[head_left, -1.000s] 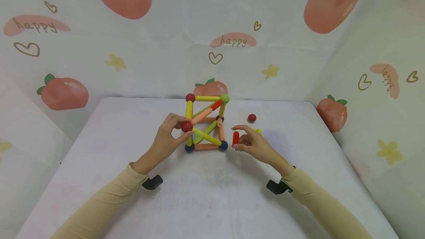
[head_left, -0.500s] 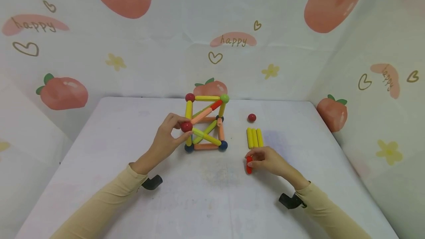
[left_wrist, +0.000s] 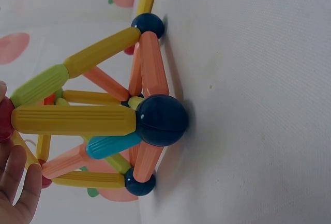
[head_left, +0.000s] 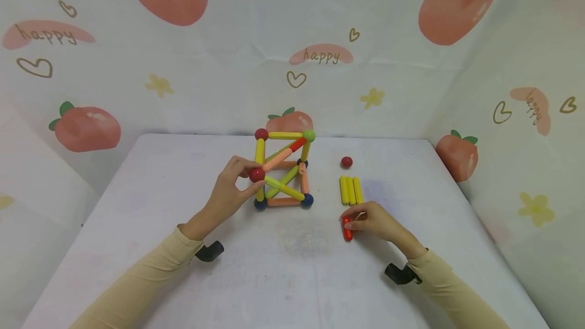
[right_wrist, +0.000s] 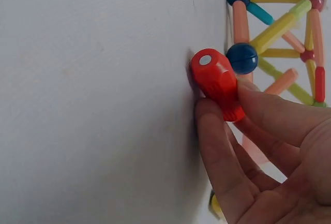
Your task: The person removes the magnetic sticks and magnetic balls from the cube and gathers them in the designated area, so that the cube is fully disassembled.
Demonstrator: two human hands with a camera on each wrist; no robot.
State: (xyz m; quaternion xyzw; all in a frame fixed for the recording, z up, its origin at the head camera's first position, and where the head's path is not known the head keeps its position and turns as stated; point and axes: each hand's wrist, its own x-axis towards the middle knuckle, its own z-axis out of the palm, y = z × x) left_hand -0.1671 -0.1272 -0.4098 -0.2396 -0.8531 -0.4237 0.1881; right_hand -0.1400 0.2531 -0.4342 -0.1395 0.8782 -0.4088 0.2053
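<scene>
Head view: your left hand (head_left: 230, 186) pinched the shiny red ball (head_left: 257, 174) of a multicoloured plastic frame (head_left: 284, 202), your right hand (head_left: 378, 221) a ridged red plastic rod (head_left: 348, 235) farther right, and a left-hand slip risked that corner collapsing.

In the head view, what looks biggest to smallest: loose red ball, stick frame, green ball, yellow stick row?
Stick frame
Yellow stick row
Green ball and loose red ball: too alike to rank

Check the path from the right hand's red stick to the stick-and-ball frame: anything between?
Nothing visible stands between the red stick in the right hand and the stick-and-ball frame. The three yellow sticks lie just beyond the red stick, off that direct line.
</scene>
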